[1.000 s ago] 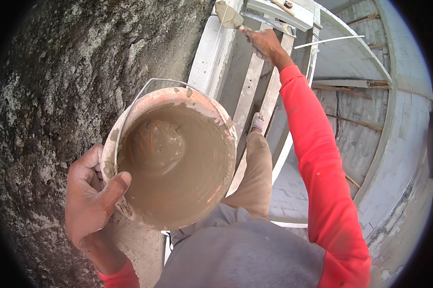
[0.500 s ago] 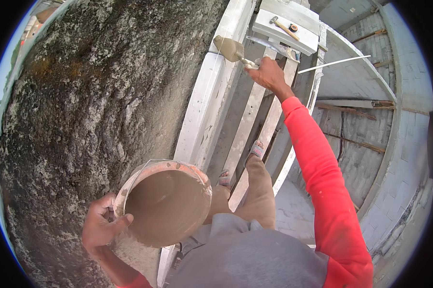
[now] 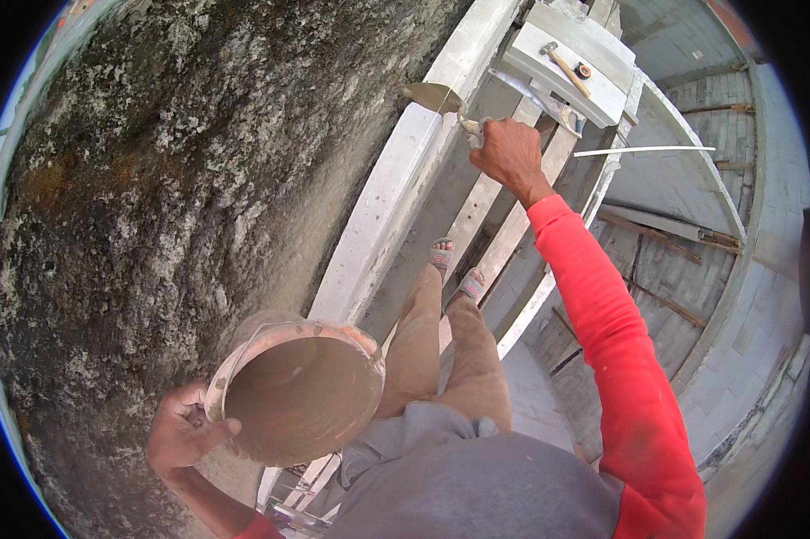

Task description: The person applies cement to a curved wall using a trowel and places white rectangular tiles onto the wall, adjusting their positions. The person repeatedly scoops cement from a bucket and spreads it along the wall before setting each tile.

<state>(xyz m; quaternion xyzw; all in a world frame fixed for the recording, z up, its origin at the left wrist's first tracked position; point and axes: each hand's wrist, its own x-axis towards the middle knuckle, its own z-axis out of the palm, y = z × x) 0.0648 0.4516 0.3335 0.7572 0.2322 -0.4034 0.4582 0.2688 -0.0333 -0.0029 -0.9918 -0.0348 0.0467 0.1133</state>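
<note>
My left hand (image 3: 182,437) grips the rim of a round bucket (image 3: 297,391) filled with brown wet mortar, held low by my hip next to the rough grey wall (image 3: 162,198). My right hand (image 3: 510,154), in a red sleeve, is stretched up and shut on the handle of a trowel (image 3: 433,97) whose blade carries mortar near the top of a white ladder (image 3: 477,207). My feet in sandals (image 3: 454,269) stand on the ladder's rungs.
The ladder's top tray (image 3: 566,63) holds a hammer and a small round object. A thin white rod (image 3: 643,151) sticks out to the right. Brick walls (image 3: 737,296) and a paved floor (image 3: 531,395) lie far below.
The bucket has dropped lower and farther from the camera. My right hand with the trowel has come down slightly and the view has tilted up along the wall.
</note>
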